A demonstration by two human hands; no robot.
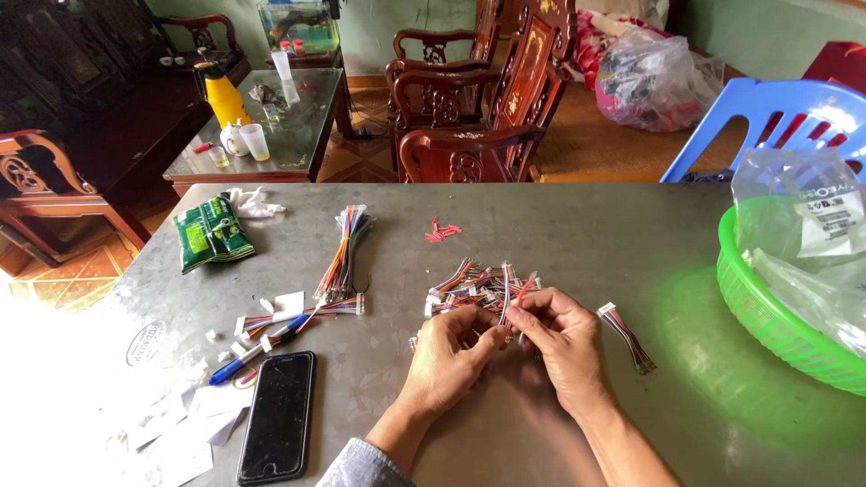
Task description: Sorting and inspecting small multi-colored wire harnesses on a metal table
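Black phone (pixel 278 417), blue pen (pixel 257 351), green packet (pixel 211 232), green basket (pixel 767 316), blue chair (pixel 776 113)

- My hands (pixel 505 338) pinch striped wire harnesses (pixel 478 289): red, orange, blue and white strands
- Grey mottled desk (pixel 577 225) under them
- Bright green mesh basket (pixel 767 316) to my right
- Black phone (pixel 278 417), blue pen (pixel 253 353)
- Green packet (pixel 213 233) with white print
- Blue plastic chair (pixel 776 113)
- Yellow bottle (pixel 224 97) farther back

- Two hands, left hand (pixel 448 353) and right hand (pixel 560 341)
- One black phone (pixel 279 415)
- One blue pen (pixel 255 353)
- One green snack packet (pixel 211 233)
- One green basket (pixel 756 307)
- One blue plastic chair (pixel 785 110)
- One yellow bottle (pixel 223 97)
- One heap of short wire harnesses (pixel 476 287), too many to count
- One long wire bundle (pixel 345 252)
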